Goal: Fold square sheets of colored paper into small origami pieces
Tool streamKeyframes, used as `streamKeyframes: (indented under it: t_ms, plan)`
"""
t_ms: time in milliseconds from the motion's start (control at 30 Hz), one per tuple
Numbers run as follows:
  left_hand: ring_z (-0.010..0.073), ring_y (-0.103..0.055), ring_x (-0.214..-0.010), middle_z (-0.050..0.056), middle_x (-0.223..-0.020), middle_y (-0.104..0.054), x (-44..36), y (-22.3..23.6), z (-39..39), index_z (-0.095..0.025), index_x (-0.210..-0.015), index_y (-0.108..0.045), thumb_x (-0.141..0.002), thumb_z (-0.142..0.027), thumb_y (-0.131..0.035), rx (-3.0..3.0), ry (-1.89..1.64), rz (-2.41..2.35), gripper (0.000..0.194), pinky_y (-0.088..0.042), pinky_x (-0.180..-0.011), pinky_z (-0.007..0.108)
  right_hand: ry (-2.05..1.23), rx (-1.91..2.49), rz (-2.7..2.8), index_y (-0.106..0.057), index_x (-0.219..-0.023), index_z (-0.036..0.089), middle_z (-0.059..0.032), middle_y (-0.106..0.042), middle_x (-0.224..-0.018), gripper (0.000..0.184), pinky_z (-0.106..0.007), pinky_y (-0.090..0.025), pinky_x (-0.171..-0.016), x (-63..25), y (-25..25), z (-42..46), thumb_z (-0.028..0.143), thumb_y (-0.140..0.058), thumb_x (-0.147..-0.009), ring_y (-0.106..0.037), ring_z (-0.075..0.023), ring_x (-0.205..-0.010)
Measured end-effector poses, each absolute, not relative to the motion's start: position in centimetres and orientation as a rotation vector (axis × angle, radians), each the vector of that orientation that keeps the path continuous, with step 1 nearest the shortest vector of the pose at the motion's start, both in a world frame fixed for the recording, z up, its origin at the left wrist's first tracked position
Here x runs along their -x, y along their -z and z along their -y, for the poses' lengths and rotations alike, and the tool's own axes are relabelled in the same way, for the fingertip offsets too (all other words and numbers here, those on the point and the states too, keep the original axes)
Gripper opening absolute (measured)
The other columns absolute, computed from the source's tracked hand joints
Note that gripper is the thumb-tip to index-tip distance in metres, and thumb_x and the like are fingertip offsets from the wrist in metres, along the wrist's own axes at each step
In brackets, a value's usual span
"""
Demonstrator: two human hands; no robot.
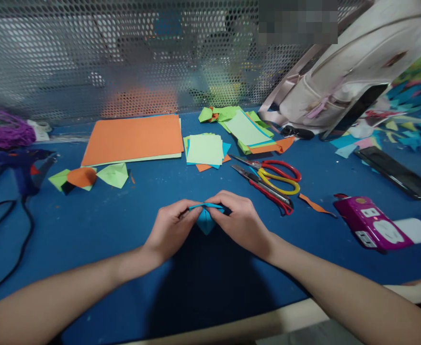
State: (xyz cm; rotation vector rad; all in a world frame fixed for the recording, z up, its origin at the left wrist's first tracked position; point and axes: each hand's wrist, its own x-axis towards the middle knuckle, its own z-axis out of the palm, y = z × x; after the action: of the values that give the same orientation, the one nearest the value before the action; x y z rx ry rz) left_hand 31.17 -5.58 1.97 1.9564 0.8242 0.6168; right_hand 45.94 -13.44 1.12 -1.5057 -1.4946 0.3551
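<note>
A small piece of folded blue paper [206,221] is held in the middle of the view, its point toward me and a crease down its centre. My left hand [172,227] pinches its left side between thumb and fingers. On the other side, my right hand [242,221] grips the right edge in the same way. Beyond my hands lies a stack of small square papers [205,149], pale green on top with blue and orange corners showing. Scissors [280,176] with red and yellow handles and a red utility knife [264,189] lie right of my right hand.
Folded green and orange pieces [83,178], large orange sheets [134,139] and a glue gun [25,167] are at left. Paper scraps [249,127] lie behind. At right are a purple power socket [373,223], a phone [400,172] and a pale backpack [354,62]. A perforated metal panel [70,62] borders the back.
</note>
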Motion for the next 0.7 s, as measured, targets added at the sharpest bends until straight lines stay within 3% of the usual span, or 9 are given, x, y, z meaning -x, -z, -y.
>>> streamKeyframes:
  t_ms: [133,567,700]
  plan:
    - [0.0136,-0.062,-0.067,0.001,-0.079,-0.071,-30.99,-2.11,5.62,-0.018,-0.093,-0.068,-0.082,-0.029,-0.054,-1.88,-0.597,-0.849,0.021,-0.049,-0.059,0.021,-0.421,1.561,1.444,-0.065,-0.079,0.018,-0.0008,-0.064,-0.074,0.011,-0.023,-0.044,-0.065,-45.98,-1.4,13.41,0.01,-0.057,-0.079,-0.059,-0.0122,-0.068]
    - [0.0122,-0.056,-0.065,-0.001,-0.07,-0.065,-31.11,-2.6,5.23,-0.019,-0.078,-0.07,-0.082,-0.024,-0.047,-1.744,-0.54,-0.927,0.023,-0.044,-0.059,0.02,-0.504,1.585,1.443,-0.062,-0.074,0.017,0.0008,-0.06,-0.07,0.011,-0.021,-0.04,-0.06,-45.69,-1.68,13.58,0.009,-0.055,-0.077,-0.054,-0.0102,-0.063]
    - [0.0106,-0.051,-0.056,-0.003,-0.062,-0.059,-31.23,-2.55,5.45,-0.018,-0.085,-0.065,-0.074,-0.025,-0.058,-1.698,-0.484,-0.905,0.015,-0.04,-0.049,0.019,-0.512,1.595,1.447,-0.062,-0.075,0.017,0.0011,-0.061,-0.07,0.01,-0.022,-0.04,-0.06,-45.92,-1.57,13.51,0.011,-0.056,-0.077,-0.054,-0.0105,-0.064]
